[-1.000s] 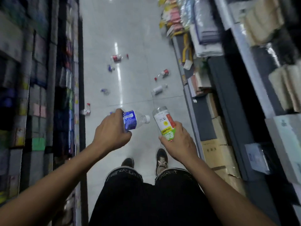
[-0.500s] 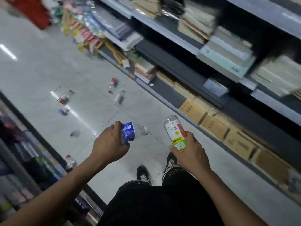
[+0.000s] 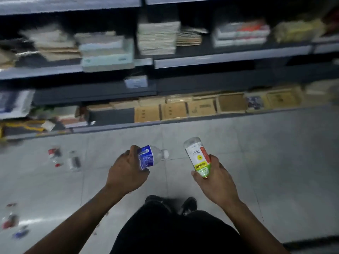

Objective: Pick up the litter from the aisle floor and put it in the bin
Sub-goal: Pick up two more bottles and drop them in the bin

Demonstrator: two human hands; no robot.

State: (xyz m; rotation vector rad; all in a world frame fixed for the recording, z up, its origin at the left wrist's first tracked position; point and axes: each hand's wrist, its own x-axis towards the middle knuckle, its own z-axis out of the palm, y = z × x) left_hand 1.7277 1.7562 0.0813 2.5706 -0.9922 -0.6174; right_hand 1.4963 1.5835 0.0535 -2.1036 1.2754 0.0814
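Note:
My left hand [image 3: 126, 173] grips a clear plastic bottle with a blue label [image 3: 149, 157], its white cap pointing right. My right hand [image 3: 215, 180] holds a second clear bottle with a white, red and green label [image 3: 199, 158], base pointing up and away. Both are held out in front of me above the grey tiled floor [image 3: 275, 162]. More litter lies on the floor to the left: a red-capped bottle [image 3: 54, 155], a clear bottle [image 3: 73, 160], and small red and blue pieces [image 3: 11, 221] at the far left. No bin is in view.
A long shelf unit [image 3: 201, 61] faces me, stacked with paper goods and cardboard boxes [image 3: 183, 109] along its bottom row. My black shorts and dark shoes [image 3: 189, 204] show at the bottom. The picture is blurred by motion.
The view has swung right, from looking down the aisle to facing the shelves. The floor litter has slid to the left edge. Both hands keep their bottles.

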